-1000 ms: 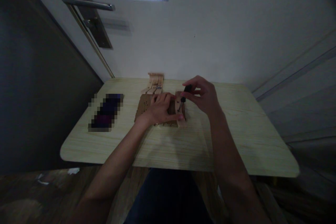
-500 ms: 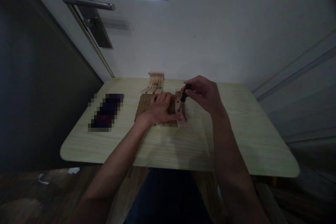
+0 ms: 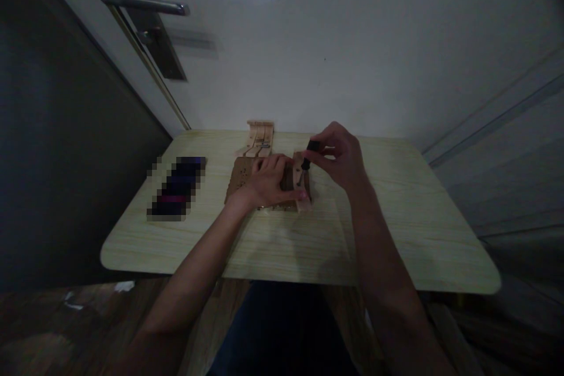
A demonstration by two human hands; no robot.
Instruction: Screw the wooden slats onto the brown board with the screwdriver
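A brown board (image 3: 240, 176) with small holes lies flat on the table. Across its right end runs a pale wooden strip (image 3: 303, 204). My left hand (image 3: 269, 182) is closed over the board, its fingers bent over the far part and its thumb pressed on the strip. Above the strip, my right hand (image 3: 341, 155) pinches the black handle of a screwdriver (image 3: 307, 160). The screwdriver tilts, its metal shaft reaching down to the strip. Whether a screw sits under the tip is too small to tell.
Behind the board are pale wooden pieces (image 3: 261, 136) with small metal parts on them. A blurred-out dark rectangular object (image 3: 178, 188) lies at the left of the light wooden table (image 3: 396, 235). A white door with a metal handle (image 3: 145, 4) stands beyond the table's far edge.
My right hand has shifted slightly left, and its fingers have turned around the screwdriver handle. My left hand and the board hold still; the whole view has shifted a little.
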